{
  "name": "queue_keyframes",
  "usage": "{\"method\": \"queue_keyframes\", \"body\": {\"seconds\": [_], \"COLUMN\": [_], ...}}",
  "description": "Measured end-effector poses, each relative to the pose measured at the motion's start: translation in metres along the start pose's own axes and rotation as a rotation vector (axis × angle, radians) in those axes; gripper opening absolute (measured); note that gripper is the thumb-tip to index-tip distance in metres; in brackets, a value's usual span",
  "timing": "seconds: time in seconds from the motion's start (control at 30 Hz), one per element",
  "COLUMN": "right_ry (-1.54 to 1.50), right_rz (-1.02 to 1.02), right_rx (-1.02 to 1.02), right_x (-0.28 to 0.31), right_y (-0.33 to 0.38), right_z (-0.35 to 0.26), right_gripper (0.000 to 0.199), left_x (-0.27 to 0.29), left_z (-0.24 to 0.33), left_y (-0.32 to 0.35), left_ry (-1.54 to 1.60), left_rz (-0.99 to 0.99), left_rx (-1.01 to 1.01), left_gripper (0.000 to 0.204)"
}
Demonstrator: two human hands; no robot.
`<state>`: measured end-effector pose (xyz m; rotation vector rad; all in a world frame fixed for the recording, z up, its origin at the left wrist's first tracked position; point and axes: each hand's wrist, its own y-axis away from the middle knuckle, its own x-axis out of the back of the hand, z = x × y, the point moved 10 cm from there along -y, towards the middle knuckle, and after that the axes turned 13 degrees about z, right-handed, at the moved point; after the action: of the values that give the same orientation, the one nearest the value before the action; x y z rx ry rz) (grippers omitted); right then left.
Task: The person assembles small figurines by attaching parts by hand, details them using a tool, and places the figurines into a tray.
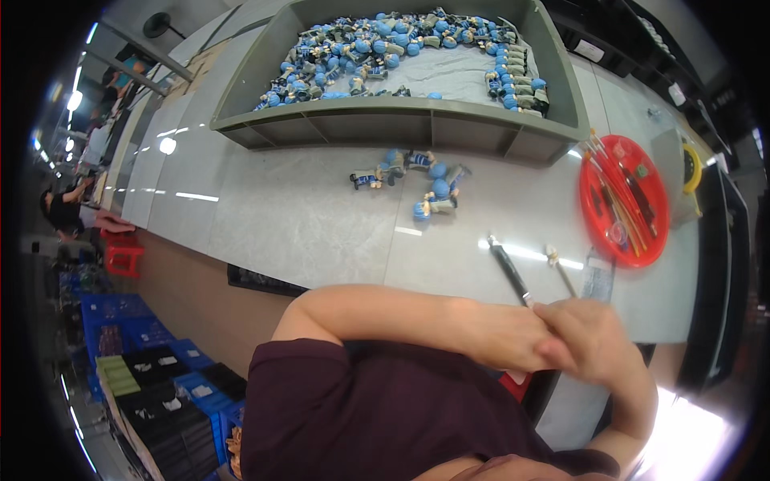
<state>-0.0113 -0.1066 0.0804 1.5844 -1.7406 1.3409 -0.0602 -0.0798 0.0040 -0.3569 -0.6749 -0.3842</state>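
Close to my body, over the table's near edge at the right, my left hand (509, 335) and my right hand (588, 337) meet and overlap. Their fingers are curled together, and anything between them is hidden. Just beyond them lies a black-handled tool with a metal tip (511, 272). To its right is a thin stick with a whitish lump at its end (553, 255). Farther off, several small figurines with blue heads (439, 188) lie loosely on the table, apart from my hands.
A big grey-green bin (361, 120) at the back holds many figurines, some lined up along its right side. A red oval tray (589, 220) of brushes stands right, beside a yellow tape roll (691, 168). Blue crates (120, 309) and a seated person (64, 210) are at left.
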Motion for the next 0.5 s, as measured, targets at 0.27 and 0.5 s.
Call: {"method": "queue_keyframes", "body": {"seconds": [0.27,0.5], "right_ry": [0.145,0.138], "right_rz": [0.388,0.428], "right_rx": [-0.204,-0.359], "right_x": [-0.113,-0.149], "right_y": [-0.095,-0.079], "right_z": [-0.002,0.006], "right_gripper": [0.023,0.023], "left_x": [0.048,0.058], "left_z": [0.008,-0.019], "left_y": [0.238,0.302], "left_ry": [-0.029,-0.068], "left_rz": [0.905,1.247], "left_rx": [0.239,0.435], "left_gripper": [0.024,0.028]}}
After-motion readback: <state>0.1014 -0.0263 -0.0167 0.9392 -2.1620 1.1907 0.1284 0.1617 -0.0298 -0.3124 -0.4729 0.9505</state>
